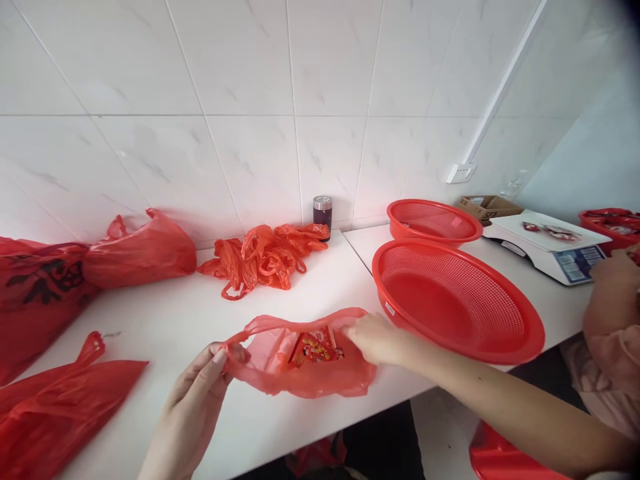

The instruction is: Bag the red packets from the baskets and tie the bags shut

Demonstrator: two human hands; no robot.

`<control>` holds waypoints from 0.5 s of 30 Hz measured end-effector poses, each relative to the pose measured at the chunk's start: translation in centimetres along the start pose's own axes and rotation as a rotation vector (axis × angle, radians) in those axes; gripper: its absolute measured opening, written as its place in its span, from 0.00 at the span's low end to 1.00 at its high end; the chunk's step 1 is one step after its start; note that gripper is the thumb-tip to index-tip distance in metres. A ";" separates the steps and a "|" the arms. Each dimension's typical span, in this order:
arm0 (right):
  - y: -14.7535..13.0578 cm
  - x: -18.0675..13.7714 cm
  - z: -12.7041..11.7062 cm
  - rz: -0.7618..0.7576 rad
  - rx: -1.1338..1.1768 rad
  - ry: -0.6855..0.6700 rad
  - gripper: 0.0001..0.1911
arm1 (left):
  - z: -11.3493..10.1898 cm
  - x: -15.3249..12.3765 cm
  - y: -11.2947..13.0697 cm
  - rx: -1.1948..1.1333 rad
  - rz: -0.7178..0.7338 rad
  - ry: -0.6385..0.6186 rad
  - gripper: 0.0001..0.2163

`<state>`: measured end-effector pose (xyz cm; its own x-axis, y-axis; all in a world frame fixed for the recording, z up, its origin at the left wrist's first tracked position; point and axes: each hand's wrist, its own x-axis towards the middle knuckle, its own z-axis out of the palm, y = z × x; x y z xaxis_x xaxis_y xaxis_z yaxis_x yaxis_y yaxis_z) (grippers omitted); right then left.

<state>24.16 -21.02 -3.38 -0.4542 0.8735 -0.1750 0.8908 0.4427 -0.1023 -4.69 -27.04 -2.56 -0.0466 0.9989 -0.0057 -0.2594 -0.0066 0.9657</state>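
On the white counter in front of me lies a thin red plastic bag with a red printed packet showing inside its mouth. My left hand pinches the bag's left handle edge, fingers closed on the plastic. My right hand reaches from the right and grips the bag's right rim, holding the mouth apart.
A large red mesh basket sits right of the bag, a second basket behind it. Loose red bags and a dark jar stand near the wall. Filled red bags lie left. A scale and another person's arm are far right.
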 end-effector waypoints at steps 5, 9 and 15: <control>0.9 0.4 -5.4 0.057 -0.063 0.194 0.15 | 0.0 0.7 0.9 -0.088 0.069 0.069 0.11; -2.1 0.6 -3.4 -0.163 0.129 0.149 0.13 | 0.8 0.4 0.2 -0.073 0.002 0.013 0.11; -5.3 2.4 2.9 -0.158 0.067 0.067 0.27 | 1.0 -1.1 -1.5 -0.063 -0.087 0.004 0.12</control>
<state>18.38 -21.87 -6.06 -0.5849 0.8066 -0.0858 0.8044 0.5632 -0.1889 -3.26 -28.03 -3.75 -0.0253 0.9956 -0.0902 -0.3231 0.0772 0.9432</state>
